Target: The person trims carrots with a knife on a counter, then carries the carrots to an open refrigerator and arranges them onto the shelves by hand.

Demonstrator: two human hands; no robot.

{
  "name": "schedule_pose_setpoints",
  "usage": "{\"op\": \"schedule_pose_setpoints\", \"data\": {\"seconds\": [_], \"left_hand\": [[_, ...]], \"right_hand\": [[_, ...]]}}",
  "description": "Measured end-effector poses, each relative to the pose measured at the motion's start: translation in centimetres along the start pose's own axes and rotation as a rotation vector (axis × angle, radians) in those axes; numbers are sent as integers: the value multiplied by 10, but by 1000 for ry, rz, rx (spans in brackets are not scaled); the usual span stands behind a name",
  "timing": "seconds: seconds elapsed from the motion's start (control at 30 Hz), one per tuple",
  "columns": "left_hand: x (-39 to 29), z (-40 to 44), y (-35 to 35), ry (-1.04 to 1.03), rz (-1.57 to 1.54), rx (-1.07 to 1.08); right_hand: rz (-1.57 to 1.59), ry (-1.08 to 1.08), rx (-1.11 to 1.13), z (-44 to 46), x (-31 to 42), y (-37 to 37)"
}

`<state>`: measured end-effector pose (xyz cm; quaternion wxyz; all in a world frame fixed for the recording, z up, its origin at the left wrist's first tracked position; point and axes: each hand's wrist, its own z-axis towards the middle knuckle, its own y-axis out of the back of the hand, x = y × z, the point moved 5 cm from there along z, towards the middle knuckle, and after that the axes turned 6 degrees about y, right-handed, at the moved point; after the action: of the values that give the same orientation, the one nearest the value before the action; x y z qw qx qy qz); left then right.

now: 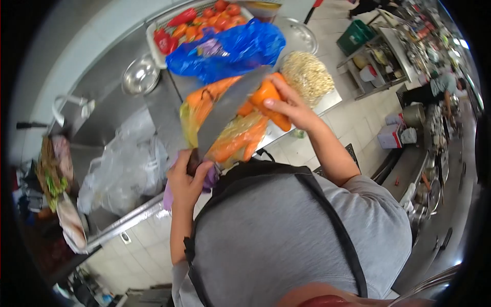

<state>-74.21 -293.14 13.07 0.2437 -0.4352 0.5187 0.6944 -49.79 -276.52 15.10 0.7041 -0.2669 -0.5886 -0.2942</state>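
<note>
My left hand [185,179] is closed round the dark handle of a large knife [225,112], whose broad blade slants up to the right. My right hand [294,110] grips a thick orange carrot [266,95] beside the blade's upper part. Beneath the knife, more carrots [204,100] lie in a clear, yellowish plastic bag [190,128], partly covered by the blade. A purple cloth [168,197] shows beside my left wrist. Just above the carrots is a crumpled blue plastic bag [230,48].
A white basket [156,48] holds red peppers and tomatoes. Nearby are a metal bowl [141,75] and a wrapped pale bundle [308,79]. Clear plastic bags [125,171] lie in the sink area at left, near a white faucet [71,105]. Another person [444,87] is at far right.
</note>
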Motion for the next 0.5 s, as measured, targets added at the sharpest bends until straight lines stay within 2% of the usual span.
{"op": "schedule_pose_setpoints", "data": {"seconds": [0.1, 0.27, 0.37, 0.5], "left_hand": [[-15, -4, -4, -53, 113, 109], [-23, -9, -10, -45, 150, 122], [-17, -14, -13, -12, 163, 152], [-16, -20, -18, -85, 229, 156]], "right_hand": [[-44, -19, -24, -1, -3, 1], [-33, 33, 76, -8, -14, 5], [-14, 44, 40, -11, -18, 4], [-46, -37, 38, -17, -14, 3]]}}
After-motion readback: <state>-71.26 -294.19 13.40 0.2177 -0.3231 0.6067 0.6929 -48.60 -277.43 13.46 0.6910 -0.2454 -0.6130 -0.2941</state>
